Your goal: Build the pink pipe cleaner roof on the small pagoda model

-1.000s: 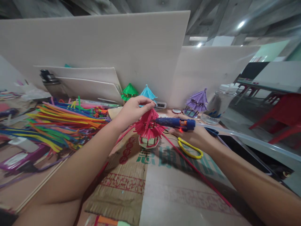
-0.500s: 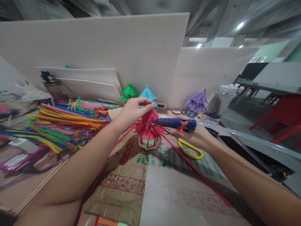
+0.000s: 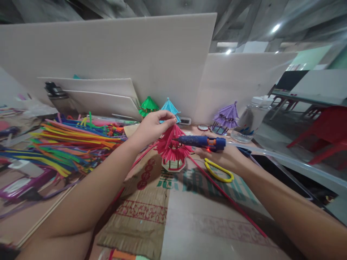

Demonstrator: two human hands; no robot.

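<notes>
A red model pavilion (image 3: 175, 154), its two-tier roof made of pipe-cleaner strips, stands on a small pale base over the cardboard. My left hand (image 3: 155, 125) pinches the tip of its roof between thumb and fingertips. From the right, my right hand (image 3: 214, 151) grips a blue hot glue gun (image 3: 199, 141) with an orange part and a lit red light. The gun's nozzle meets the roof between the two tiers; whether it touches I cannot tell. Part of my right hand is behind the gun.
Green (image 3: 149, 105), blue (image 3: 168, 107) and purple pavilions (image 3: 226, 117) stand behind. Left lies a heap of coloured pipe cleaners (image 3: 73, 139). Yellow-handled scissors (image 3: 219, 171), a red pipe cleaner (image 3: 230, 198), a clear jar (image 3: 252, 119) and a phone (image 3: 282, 177) are on the right.
The red pavilion's base has swung slightly to the right under my left hand, turning the model a little. The glue gun stays at the roof, almost unmoved.
</notes>
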